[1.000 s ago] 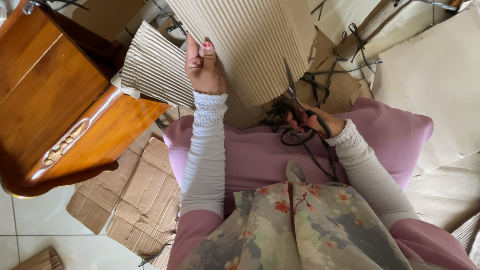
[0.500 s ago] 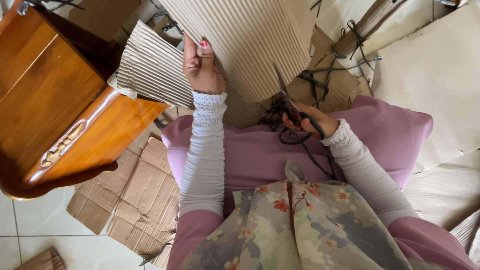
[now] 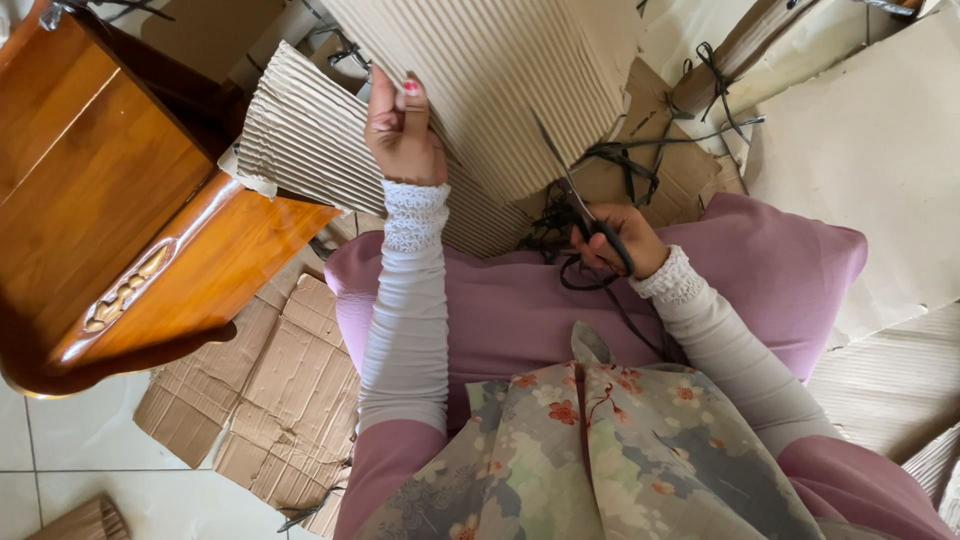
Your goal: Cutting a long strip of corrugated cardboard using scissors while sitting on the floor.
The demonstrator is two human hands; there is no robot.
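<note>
Over the person's lap, a big sheet of corrugated cardboard point(image 3: 500, 90) stands up, ribbed side facing them. Left hand point(image 3: 402, 130) clamps the sheet's left edge, fingers curled around it, thumb on the near face, painted nails showing. Right hand point(image 3: 612, 238) grips black-handled scissors point(image 3: 585, 215), fingers through the loops, blades part open and pointing up into the sheet's lower edge. Blade tips sit against the ribbed face, right of the left hand and lower down.

Pink cushion point(image 3: 700, 290) lies across the knees, under both forearms. Floral cloth point(image 3: 600, 450) covers the lap nearer the camera. Black straps point(image 3: 640, 160), tangled, lie just behind the right hand, on flat cardboard scraps.

Second corrugated piece point(image 3: 300, 140) leans left of the held sheet, touching the wooden cabinet point(image 3: 110, 200), which looks tipped over on the floor. Flattened brown box pieces point(image 3: 270, 400) lie on the white tile floor point(image 3: 60, 460) below the cabinet. More plain cardboard sheets point(image 3: 870, 150) are stacked on the right, well apart from the hands.
</note>
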